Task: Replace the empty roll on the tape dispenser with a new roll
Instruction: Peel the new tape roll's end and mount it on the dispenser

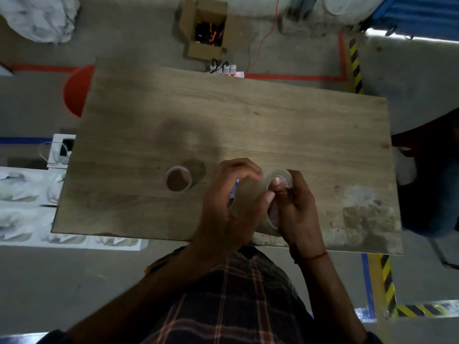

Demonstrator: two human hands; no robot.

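1. Clear tape forms the new roll (277, 192), held above the near edge of the wooden table (248, 115); the right hand (298, 212) grips it, with fingers curled through and around its core.
2. Left hand (228, 199): fingers are curled closed around a partly hidden object that shows a patch of blue (237, 184). This is judged to be the tape dispenser, though most of its body is covered.
3. Left thumb (267, 198): it touches the rim of the roll, which suggests that the free end of the tape is being sought or drawn toward the dispenser.
4. Empty roll (178, 178): a bare pale core that lies flat on the table, well apart to the left of both hands. By its position, removal appears done and fitting of the new roll is the step in hand.
5. Technique (judgement): keep the roll square to the dispenser's hub, hold the dispenser steady in the left hand, and feed the tape end with its sticky face away from the fingertips, so that it does not fold on itself.
6. Cardboard box (205, 28): it stands open on the floor beyond the table and contains dark items with orange parts; their identity cannot be told.
7. White tray (62, 151): it lies on the floor to the left and holds a dark object and a thin white cable.
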